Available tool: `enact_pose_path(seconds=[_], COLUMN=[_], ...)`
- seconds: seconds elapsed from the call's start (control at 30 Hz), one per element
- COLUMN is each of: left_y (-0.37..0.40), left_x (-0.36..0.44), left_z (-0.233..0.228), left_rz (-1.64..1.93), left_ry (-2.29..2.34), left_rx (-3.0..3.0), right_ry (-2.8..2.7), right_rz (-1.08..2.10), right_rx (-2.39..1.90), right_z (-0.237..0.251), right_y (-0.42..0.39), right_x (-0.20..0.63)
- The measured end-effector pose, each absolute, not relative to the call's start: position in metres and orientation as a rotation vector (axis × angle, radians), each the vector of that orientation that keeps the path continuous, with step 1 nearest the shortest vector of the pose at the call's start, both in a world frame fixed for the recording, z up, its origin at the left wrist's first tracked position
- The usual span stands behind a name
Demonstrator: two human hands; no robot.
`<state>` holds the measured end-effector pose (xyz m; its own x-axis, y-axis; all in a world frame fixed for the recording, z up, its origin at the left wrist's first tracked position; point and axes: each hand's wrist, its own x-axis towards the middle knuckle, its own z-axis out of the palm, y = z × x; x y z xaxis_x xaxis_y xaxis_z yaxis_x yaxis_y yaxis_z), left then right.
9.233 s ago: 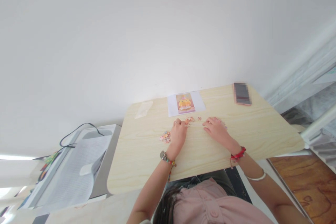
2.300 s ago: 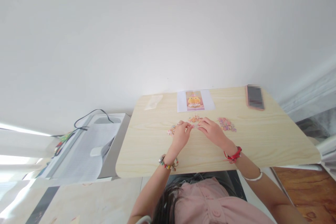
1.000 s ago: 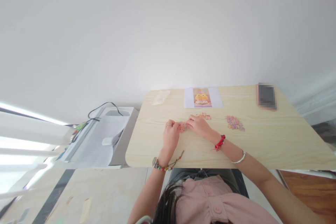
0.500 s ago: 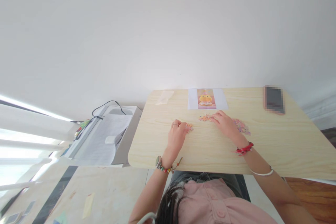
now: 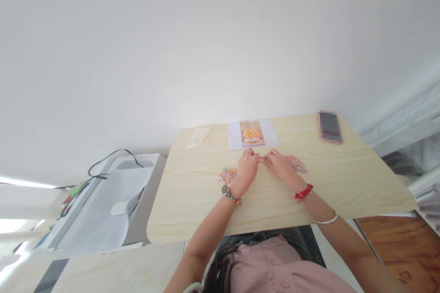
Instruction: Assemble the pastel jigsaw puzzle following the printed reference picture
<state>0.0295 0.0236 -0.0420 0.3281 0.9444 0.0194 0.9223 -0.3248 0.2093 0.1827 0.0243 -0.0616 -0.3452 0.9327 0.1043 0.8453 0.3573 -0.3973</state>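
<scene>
My left hand (image 5: 246,169) and my right hand (image 5: 280,165) meet fingertip to fingertip over small jigsaw pieces (image 5: 261,160) on the pale wooden table (image 5: 192,201). The fingers of both hands are pinched on those pieces. A pile of loose pieces (image 5: 226,176) lies just left of my left hand. Another pile (image 5: 297,164) lies just right of my right hand. A printed picture of an orange figure on a white sheet (image 5: 252,134) lies behind the hands.
A phone (image 5: 329,127) lies at the table's back right. A clear plastic bag (image 5: 196,137) lies at the back left. Left of the table stands a white unit (image 5: 103,206) with a black cable. The wall is close behind the table.
My left hand has moved right from the left pile and my right hand left from the right pile. They now meet over the middle pieces. The camera view shifted.
</scene>
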Motion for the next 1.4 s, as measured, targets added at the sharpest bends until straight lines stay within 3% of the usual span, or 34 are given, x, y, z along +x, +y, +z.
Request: enact_pose_path(seconds=[0.63,0.93,1.4], left_y=[0.022,0.027,0.031], left_x=[0.031,0.042,0.115], left_z=[-0.046,-0.034,-0.041], left_rz=[0.275,0.306,0.354], left_ry=[1.718,1.462,1.225], left_rx=[2.402,2.452,2.594], right_ry=[-2.342,-2.283,-2.204], right_rz=[0.253,0.308,0.379], right_rx=[-1.619,-1.526,-1.518], right_z=[-0.056,-0.047,-0.052], right_y=[0.02,0.009,-0.002], right_x=[0.186,0.211,0.285])
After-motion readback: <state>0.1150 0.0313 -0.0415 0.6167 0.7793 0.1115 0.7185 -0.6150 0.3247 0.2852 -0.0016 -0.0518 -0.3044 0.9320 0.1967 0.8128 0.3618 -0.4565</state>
